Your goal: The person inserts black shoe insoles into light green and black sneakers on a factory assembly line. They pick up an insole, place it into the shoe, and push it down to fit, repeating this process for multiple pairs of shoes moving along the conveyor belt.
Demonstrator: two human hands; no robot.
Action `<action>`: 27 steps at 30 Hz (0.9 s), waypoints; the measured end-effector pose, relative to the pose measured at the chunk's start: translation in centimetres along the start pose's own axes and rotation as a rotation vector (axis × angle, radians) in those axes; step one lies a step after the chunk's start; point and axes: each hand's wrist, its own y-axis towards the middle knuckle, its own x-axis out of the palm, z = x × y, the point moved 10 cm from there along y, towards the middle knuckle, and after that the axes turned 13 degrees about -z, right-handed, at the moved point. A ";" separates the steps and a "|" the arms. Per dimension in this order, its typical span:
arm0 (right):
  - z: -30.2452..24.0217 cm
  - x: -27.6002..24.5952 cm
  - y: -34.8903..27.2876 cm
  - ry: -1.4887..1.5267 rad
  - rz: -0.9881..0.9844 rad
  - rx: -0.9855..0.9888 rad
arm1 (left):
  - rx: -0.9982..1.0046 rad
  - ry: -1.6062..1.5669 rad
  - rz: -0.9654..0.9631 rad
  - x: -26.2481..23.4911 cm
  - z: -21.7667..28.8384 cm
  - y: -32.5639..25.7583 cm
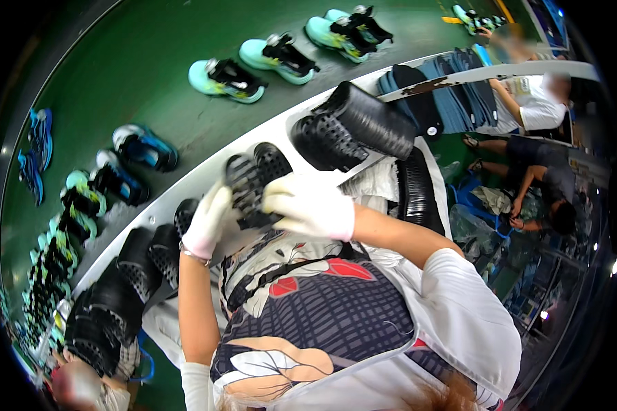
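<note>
Both my hands wear white gloves and hold a pair of black perforated insoles (251, 179) in front of my chest. My left hand (208, 220) grips their lower left edge. My right hand (310, 206) closes over their right side. The insoles stand above a white ledge (206, 171) that runs along a green conveyor belt (151, 75). Stacks of black insoles (353, 127) lie on the ledge to the right, and more black insole stacks (127, 281) to the left.
Teal and black shoes (226, 79) and blue ones (144, 147) ride the belt in a row. Other people (535, 103) sit at the right among bags and dark blue material. Another person's head (75, 383) shows at the lower left.
</note>
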 end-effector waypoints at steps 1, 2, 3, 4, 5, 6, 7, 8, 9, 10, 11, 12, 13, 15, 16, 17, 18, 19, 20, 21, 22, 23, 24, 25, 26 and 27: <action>-0.8 -0.1 0.9 0.040 -0.020 -0.036 | 0.090 -0.167 -0.139 1.6 0.5 0.4; -1.2 -0.4 1.5 0.048 0.003 -0.061 | 0.092 -0.244 -0.205 2.7 0.9 0.3; -1.5 -0.6 2.1 0.058 0.028 -0.083 | 0.073 -0.325 -0.115 2.1 0.6 0.3; -1.1 -0.8 2.5 0.101 0.057 -0.062 | 0.138 -0.338 -0.118 1.7 1.2 0.5; -0.6 -0.8 3.0 0.146 0.087 -0.042 | 0.203 -0.352 -0.120 0.9 1.6 0.6; 0.0 -0.8 3.5 0.150 0.110 0.017 | 0.214 -0.284 -0.028 -1.0 1.3 0.6; 0.7 -0.6 4.1 0.178 0.143 0.062 | 0.219 -0.211 0.049 -1.8 2.1 0.3; 1.9 0.5 4.9 0.197 0.050 0.178 | 0.249 -0.183 0.077 -2.7 2.5 0.3; 3.1 1.6 5.6 0.215 -0.044 0.293 | 0.281 -0.155 0.105 -3.6 2.9 0.1; 3.3 1.6 6.2 0.217 -0.001 0.297 | 0.312 -0.222 0.117 -4.2 3.0 0.0; 3.7 2.1 6.8 0.238 -0.062 0.329 | 0.332 -0.187 0.177 -5.1 3.3 -0.4; 3.5 2.1 7.7 0.227 -0.065 0.333 | 0.347 -0.180 0.205 -5.7 3.7 -0.8; 3.4 2.2 8.3 0.214 -0.068 0.342 | 0.360 -0.175 0.229 -6.2 3.9 -1.2; 3.8 3.1 9.9 0.218 -0.081 0.345 | 0.422 -0.191 0.264 -7.0 4.9 -1.8; 3.7 3.0 10.7 0.181 -0.043 0.312 | 0.433 -0.229 0.257 -7.4 4.9 -1.9; 3.6 2.8 11.4 0.147 -0.007 0.276 | 0.444 -0.265 0.253 -7.9 5.0 -1.9; 3.2 2.9 12.2 0.135 -0.055 0.284 | 0.473 -0.322 0.305 -8.6 4.4 -2.4; 2.8 3.2 13.3 0.131 -0.104 0.284 | 0.502 -0.371 0.366 -9.7 4.0 -2.9; 2.5 2.9 13.8 0.158 -0.088 0.269 | 0.476 -0.372 0.379 -9.7 3.9 -3.0; 3.3 3.7 14.4 0.152 -0.098 0.270 | 0.457 -0.352 0.395 -9.4 4.4 -2.8; 3.1 3.7 14.9 0.167 -0.088 0.253 | 0.463 -0.381 0.399 -10.3 3.6 -2.5; 3.6 4.1 15.1 0.157 -0.069 0.239 | 0.386 -0.372 0.377 -10.6 3.2 -2.2; 3.8 4.2 15.5 0.111 -0.073 0.226 | 0.315 -0.423 0.380 -10.4 3.2 -2.2; 3.6 4.2 15.7 0.046 -0.052 0.195 | 0.289 -0.477 0.338 -10.9 2.8 -1.9; 4.0 4.3 16.0 0.055 -0.113 0.265 | 0.235 -0.436 0.333 -11.1 3.1 -2.2; 4.4 4.1 16.1 0.092 -0.097 0.270 | 0.192 -0.374 0.360 -11.3 3.5 -2.3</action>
